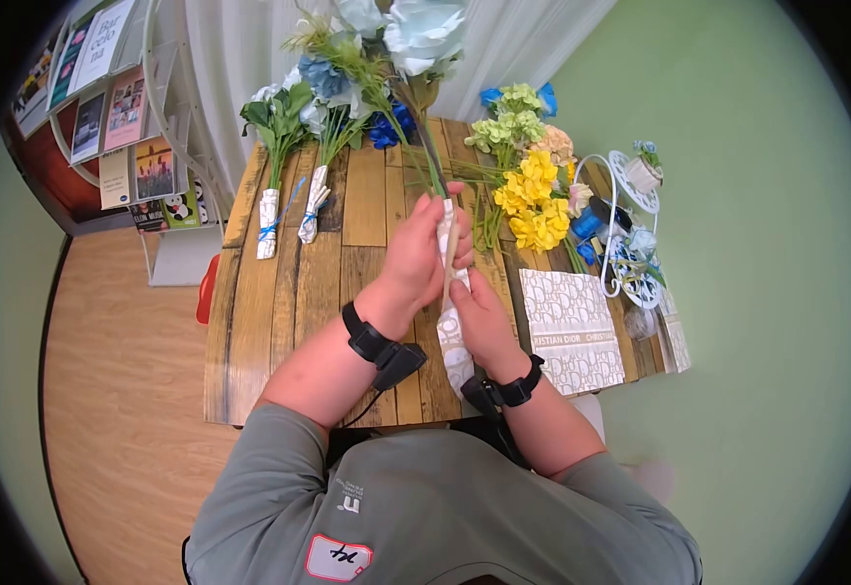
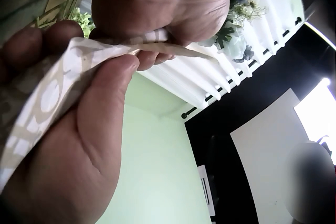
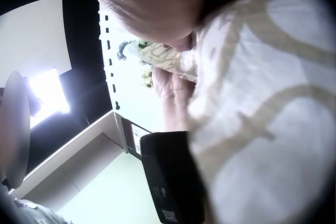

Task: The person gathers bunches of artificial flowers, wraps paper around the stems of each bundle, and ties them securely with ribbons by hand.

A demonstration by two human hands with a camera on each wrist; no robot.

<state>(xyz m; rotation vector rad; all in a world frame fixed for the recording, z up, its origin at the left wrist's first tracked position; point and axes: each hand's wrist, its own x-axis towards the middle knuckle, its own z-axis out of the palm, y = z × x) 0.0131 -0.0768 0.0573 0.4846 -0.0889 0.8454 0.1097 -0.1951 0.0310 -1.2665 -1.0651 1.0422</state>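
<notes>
An artificial bouquet (image 1: 425,39) with large pale blue blooms, smaller blue flowers and greenery stands upright over the table. My left hand (image 1: 414,249) grips its stems where printed white-and-beige wrapping paper (image 1: 455,356) begins. Just below, my right hand (image 1: 487,324) holds the narrow paper wrap, its thumb along the front. The paper hangs past this hand towards my body. In the left wrist view, the right thumb (image 2: 107,87) presses on a folded paper edge beneath the left palm. Paper fills much of the right wrist view and hides part of the left hand (image 3: 173,95).
Two wrapped bouquets with blue ribbons (image 1: 267,229) lie at the table's left. On the right are yellow flowers (image 1: 537,200), pale green blooms (image 1: 513,122), a printed paper sheet (image 1: 572,331), a blue ribbon spool (image 1: 591,222) and a white bicycle-shaped stand (image 1: 613,171). A magazine rack (image 1: 152,127) stands left.
</notes>
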